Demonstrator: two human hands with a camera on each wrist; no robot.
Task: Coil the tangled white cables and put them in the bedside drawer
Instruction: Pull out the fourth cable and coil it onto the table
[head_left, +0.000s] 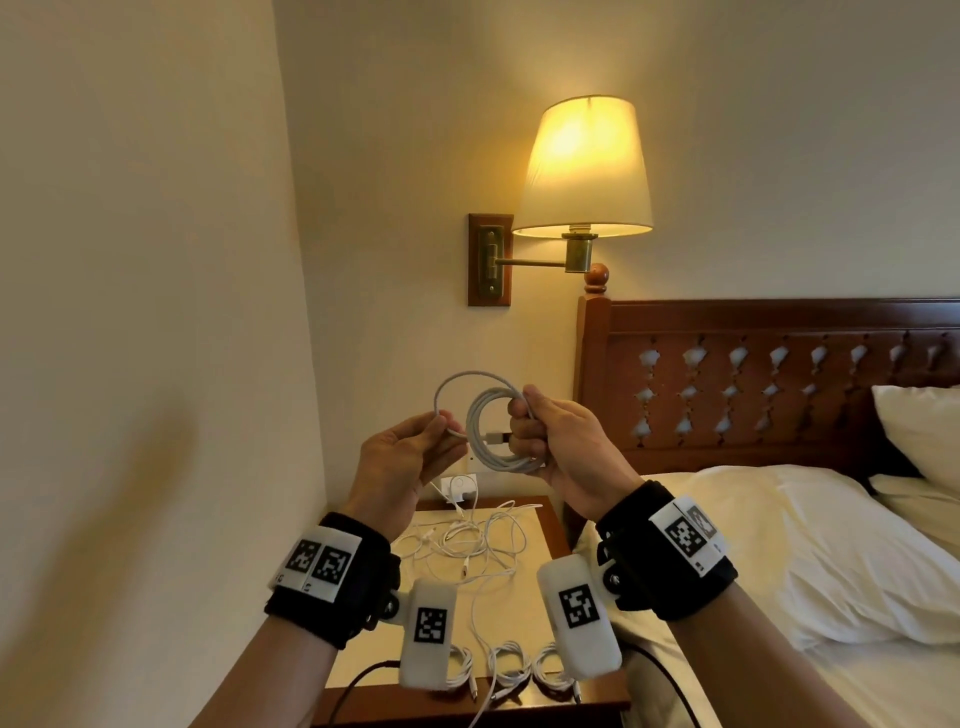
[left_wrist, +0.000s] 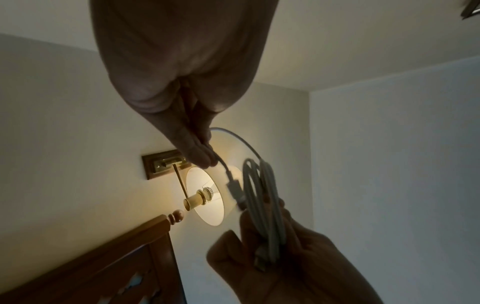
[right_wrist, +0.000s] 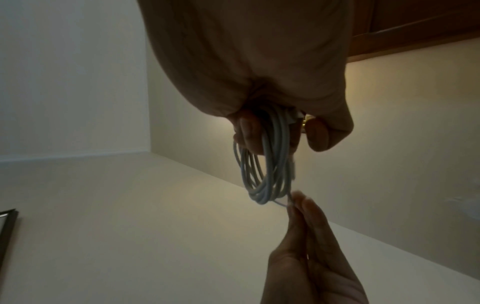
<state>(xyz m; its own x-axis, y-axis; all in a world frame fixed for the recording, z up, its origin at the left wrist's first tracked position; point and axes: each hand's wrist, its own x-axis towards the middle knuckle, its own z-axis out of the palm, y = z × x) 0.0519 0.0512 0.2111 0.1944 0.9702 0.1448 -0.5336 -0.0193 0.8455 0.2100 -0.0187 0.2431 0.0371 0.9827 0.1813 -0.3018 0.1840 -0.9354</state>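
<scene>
A white cable coil (head_left: 480, 431) (left_wrist: 262, 205) (right_wrist: 267, 164) is held up in front of the wall, above the bedside table. My right hand (head_left: 540, 431) (right_wrist: 275, 131) grips the coil's right side with curled fingers. My left hand (head_left: 431, 436) (left_wrist: 205, 156) pinches the cable's free end, just behind the plug (left_wrist: 235, 191), which points into the coil. A loose loop (head_left: 452, 387) arcs from that pinch over to the coil's top. More tangled white cables (head_left: 467, 545) lie on the bedside table (head_left: 540, 525). The drawer is out of view.
Three small coiled cables (head_left: 511, 670) lie at the table's front edge, partly behind the wrist cameras. A white charger (head_left: 460, 486) sits at the wall. A lit wall lamp (head_left: 584, 171) hangs above. The bed and pillow (head_left: 779, 545) are close on the right, the wall close on the left.
</scene>
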